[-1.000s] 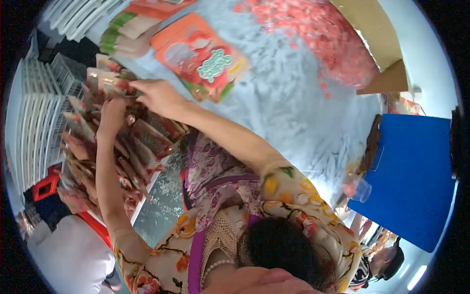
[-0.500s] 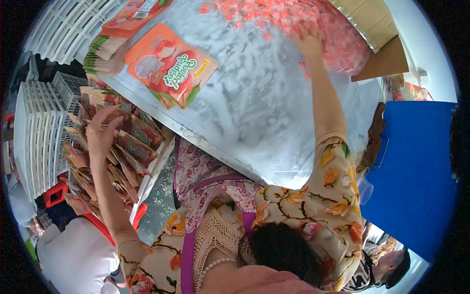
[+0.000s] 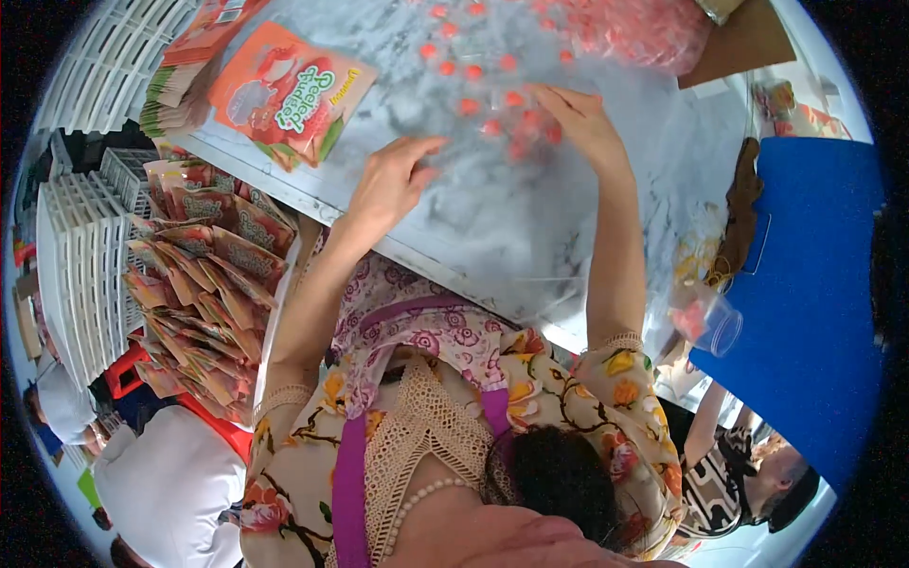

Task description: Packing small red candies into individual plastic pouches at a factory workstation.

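Observation:
Over the marbled white tabletop [image 3: 454, 222], my left hand [image 3: 386, 185] reaches in with thumb and fingers apart, nothing in it. Across from it, my right hand [image 3: 585, 128] is open, fingers stretched out beside a loose cluster of small red wrapped candies [image 3: 513, 98]. The cluster lies between the two hands, partly smeared by motion. Farther back is a big heap of the same candies in clear wrappers [image 3: 634, 33]. To the left of my left hand a flat orange pouch [image 3: 284, 95] with fruit pictures lies on the table.
A stack of pouches [image 3: 175, 90] stands at the table's left corner. Below it, a crate holds many upright pouches [image 3: 204, 303]. White plastic baskets [image 3: 80, 275] are piled farther left. A blue panel [image 3: 805, 284], a clear cup [image 3: 715, 327] and a cardboard box [image 3: 748, 43] are on the right. People sit nearby.
My left hand has moved from the pouch crate to above the table. My right hand has come nearer from the candy heap, and a cluster of candies now lies on the open tabletop.

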Demonstrator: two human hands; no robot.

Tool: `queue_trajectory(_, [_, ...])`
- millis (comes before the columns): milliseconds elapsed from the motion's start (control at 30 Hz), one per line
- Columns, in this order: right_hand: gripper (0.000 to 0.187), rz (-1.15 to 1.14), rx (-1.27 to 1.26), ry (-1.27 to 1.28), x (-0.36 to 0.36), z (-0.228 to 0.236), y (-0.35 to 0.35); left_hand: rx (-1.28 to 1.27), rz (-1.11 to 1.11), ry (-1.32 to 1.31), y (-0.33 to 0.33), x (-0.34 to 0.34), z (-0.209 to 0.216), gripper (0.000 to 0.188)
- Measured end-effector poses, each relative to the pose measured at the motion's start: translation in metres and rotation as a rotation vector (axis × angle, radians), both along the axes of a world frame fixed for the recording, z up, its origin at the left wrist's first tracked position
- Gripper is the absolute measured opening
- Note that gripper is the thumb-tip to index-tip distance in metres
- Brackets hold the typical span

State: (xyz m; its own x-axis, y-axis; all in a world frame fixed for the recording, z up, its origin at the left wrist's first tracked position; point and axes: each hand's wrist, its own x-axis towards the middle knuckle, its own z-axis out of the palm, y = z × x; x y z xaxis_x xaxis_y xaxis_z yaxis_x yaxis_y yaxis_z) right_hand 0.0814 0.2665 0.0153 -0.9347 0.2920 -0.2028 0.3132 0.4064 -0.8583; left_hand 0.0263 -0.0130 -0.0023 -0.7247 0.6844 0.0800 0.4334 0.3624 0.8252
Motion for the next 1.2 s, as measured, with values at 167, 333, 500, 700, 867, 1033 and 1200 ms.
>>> queue_trajectory(167, [0.030,-0.046,-0.099,0.045,0.062,-0.002,0.019,0.029,0.025,0.022,0.001,0.004,-0.005,0.034])
queue_trajectory(333, [0.024,-0.230,-0.078,0.266,0.087,-0.016,-0.003,0.024,-0.012,0.035,0.017,0.009,0.000,0.036])
queue_trajectory(500, [0.032,0.011,0.309,0.492,0.080,-0.045,-0.029,0.095,-0.109,0.380,0.045,0.020,-0.012,0.037])
queue_trajectory(700, [0.029,0.084,0.425,0.450,0.108,-0.039,-0.042,0.034,-0.194,0.349,0.050,0.051,-0.014,0.038])
queue_trajectory(867, [0.026,-0.241,0.072,0.315,0.136,-0.041,-0.040,-0.049,-0.277,0.221,0.060,0.072,-0.008,0.031])
queue_trajectory(1033, [0.024,-0.538,-0.146,0.327,0.153,-0.037,-0.030,-0.082,-0.305,0.138,0.062,0.068,-0.005,0.034])
queue_trajectory(1200, [0.024,-0.616,-0.191,0.518,0.164,-0.034,-0.023,-0.055,-0.319,0.135,0.063,0.067,0.001,0.044])
